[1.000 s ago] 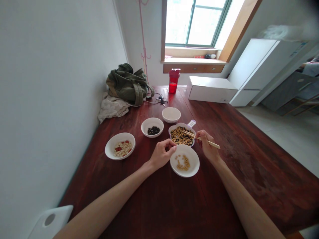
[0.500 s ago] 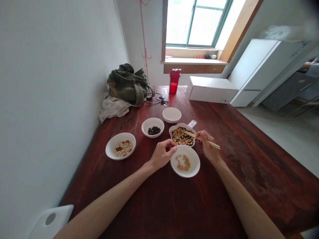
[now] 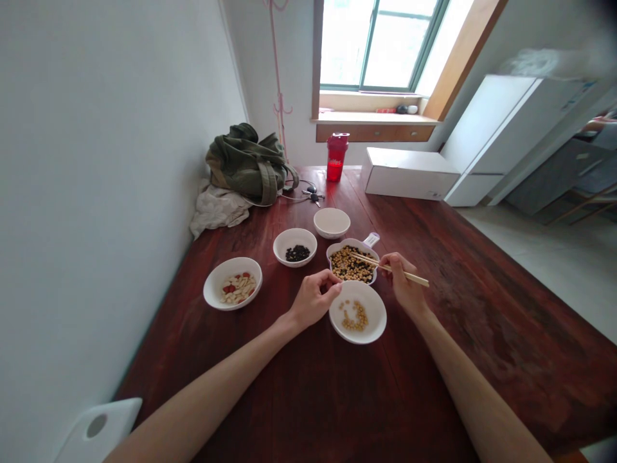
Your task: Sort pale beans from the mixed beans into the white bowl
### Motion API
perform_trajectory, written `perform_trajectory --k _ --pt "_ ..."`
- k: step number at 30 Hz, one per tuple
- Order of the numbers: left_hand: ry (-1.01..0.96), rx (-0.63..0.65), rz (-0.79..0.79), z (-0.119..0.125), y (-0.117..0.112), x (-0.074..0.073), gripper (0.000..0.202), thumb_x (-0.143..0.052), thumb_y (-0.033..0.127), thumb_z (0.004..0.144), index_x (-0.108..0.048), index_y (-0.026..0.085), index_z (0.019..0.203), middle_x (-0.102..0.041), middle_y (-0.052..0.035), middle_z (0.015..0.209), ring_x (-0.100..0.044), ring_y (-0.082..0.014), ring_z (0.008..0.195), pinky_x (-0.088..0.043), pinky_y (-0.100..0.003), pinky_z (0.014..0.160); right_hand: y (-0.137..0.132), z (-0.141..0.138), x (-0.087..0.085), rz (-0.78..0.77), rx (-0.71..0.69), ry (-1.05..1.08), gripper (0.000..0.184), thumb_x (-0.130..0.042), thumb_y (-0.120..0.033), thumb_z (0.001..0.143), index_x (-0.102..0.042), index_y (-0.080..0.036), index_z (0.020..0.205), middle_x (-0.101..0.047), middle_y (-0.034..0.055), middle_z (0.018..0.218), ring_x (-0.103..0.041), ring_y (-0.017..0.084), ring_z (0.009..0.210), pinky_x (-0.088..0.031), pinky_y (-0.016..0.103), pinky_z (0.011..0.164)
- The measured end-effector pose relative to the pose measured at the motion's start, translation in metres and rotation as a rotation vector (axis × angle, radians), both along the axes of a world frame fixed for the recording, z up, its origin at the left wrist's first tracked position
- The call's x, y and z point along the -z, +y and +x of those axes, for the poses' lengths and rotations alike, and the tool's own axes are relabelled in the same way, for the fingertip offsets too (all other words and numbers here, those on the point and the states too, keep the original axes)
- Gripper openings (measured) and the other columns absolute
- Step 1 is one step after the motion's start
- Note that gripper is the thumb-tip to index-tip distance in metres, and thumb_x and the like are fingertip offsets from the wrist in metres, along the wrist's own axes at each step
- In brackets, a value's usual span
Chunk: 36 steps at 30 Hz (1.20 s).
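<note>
My right hand (image 3: 403, 281) is closed around a pair of chopsticks (image 3: 415, 278), whose tips reach into a handled white dish (image 3: 330, 262) of mixed yellow and black beans (image 3: 348, 260). The thumb and fingers of my left hand (image 3: 315, 297) pinch the rim of a white bowl (image 3: 378, 329) in front of that dish. Yellow beans (image 3: 355, 317) lie in this bowl. Left of the dish, another white bowl (image 3: 276, 248) contains black beans (image 3: 297, 253). Whether a bean sits between the chopstick tips is too small to tell.
A white bowl (image 3: 331, 222) stands behind the dish. At the left, a bowl (image 3: 208, 293) has pale and red pieces in it. Farther back are a green bag (image 3: 245, 164), keys (image 3: 314, 197), a red bottle (image 3: 336, 157) and a white box (image 3: 409, 173). A wall borders the table's left side.
The chopsticks have shifted slightly in my right hand, their rear ends now a little higher and farther right. My left hand stays on the bowl's rim.
</note>
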<state>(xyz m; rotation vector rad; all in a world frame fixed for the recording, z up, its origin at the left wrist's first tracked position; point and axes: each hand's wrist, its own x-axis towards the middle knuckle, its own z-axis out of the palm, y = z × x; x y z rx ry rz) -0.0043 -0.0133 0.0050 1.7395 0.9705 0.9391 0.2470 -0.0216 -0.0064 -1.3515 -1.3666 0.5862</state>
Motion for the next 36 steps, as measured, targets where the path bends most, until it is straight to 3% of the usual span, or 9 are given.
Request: perform_trajectory --k 4,9,15,19,25,31,36 --pt "0.004 0.003 0.004 0.0 0.001 0.003 0.023 -0.063 0.034 0.091 -0.071 0.012 0.088 -0.062 -0.0012 0.071 -0.051 -0.0119 0.064 -0.039 -0.023 0.061 0.001 0.002 0.0 -0.018 0.02 0.167 0.049 -0.046 -0.062 0.099 -0.066 -0.022 0.08 -0.058 -0.0001 0.064 -0.05 0.014 0.054 -0.036 0.026 0.046" --pt "0.01 0.009 -0.008 -0.001 0.001 0.004 0.024 -0.062 0.035 0.092 -0.07 0.012 0.089 -0.062 -0.0014 0.071 -0.051 -0.012 0.064 -0.039 -0.023 0.061 0.005 0.007 -0.002 -0.006 0.029 0.548 0.042 -0.059 -0.059 0.093 -0.068 -0.021 0.078 -0.06 0.0003 0.066 -0.053 0.012 0.052 -0.039 0.024 0.043" --pt "0.012 0.007 -0.004 -0.001 0.001 0.002 0.023 -0.062 0.034 0.092 -0.07 0.013 0.087 -0.062 -0.0011 0.072 -0.051 -0.0115 0.064 -0.039 -0.023 0.062 0.003 0.015 -0.014 -0.043 -0.187 0.867 0.04 -0.063 -0.051 0.091 -0.065 -0.02 0.066 -0.054 0.0013 0.066 -0.052 0.012 0.054 -0.041 0.024 0.044" --pt "0.006 0.007 -0.004 0.0 0.0 0.002 0.023 -0.062 0.034 0.092 -0.07 0.012 0.087 -0.062 -0.0007 0.071 -0.051 -0.0113 0.063 -0.039 -0.023 0.061 0.0 0.014 -0.022 -0.104 -0.348 0.864 0.048 -0.056 -0.052 0.093 -0.059 -0.021 0.057 -0.044 0.0016 0.054 -0.048 0.015 0.053 -0.038 0.026 0.045" --pt "0.007 0.011 0.003 -0.001 0.001 0.002 0.023 -0.062 0.033 0.092 -0.07 0.012 0.087 -0.062 -0.001 0.071 -0.051 -0.0115 0.064 -0.039 -0.023 0.061 -0.003 0.01 -0.024 -0.174 -0.411 0.853 0.054 -0.051 -0.058 0.094 -0.061 -0.02 0.058 -0.045 0.0022 0.057 -0.046 0.015 0.052 -0.035 0.026 0.044" --pt "0.01 0.007 -0.001 0.0 0.001 0.003 0.023 -0.062 0.034 0.092 -0.07 0.012 0.088 -0.062 -0.0009 0.071 -0.051 -0.0115 0.064 -0.039 -0.023 0.061 0.002 0.014 -0.016 -0.11 -0.239 0.849 0.054 -0.049 -0.06 0.095 -0.064 -0.019 0.062 -0.054 0.0027 0.065 -0.05 0.012 0.052 -0.036 0.025 0.043" --pt "-0.002 0.019 -0.013 -0.001 0.0 0.003 0.023 -0.061 0.034 0.092 -0.07 0.013 0.089 -0.065 -0.0026 0.075 -0.053 -0.0126 0.066 -0.04 -0.023 0.062 0.004 0.01 -0.007 -0.07 -0.1 0.695 0.053 -0.05 -0.064 0.094 -0.066 -0.021 0.067 -0.059 0.002 0.066 -0.051 0.012 0.05 -0.036 0.024 0.042"
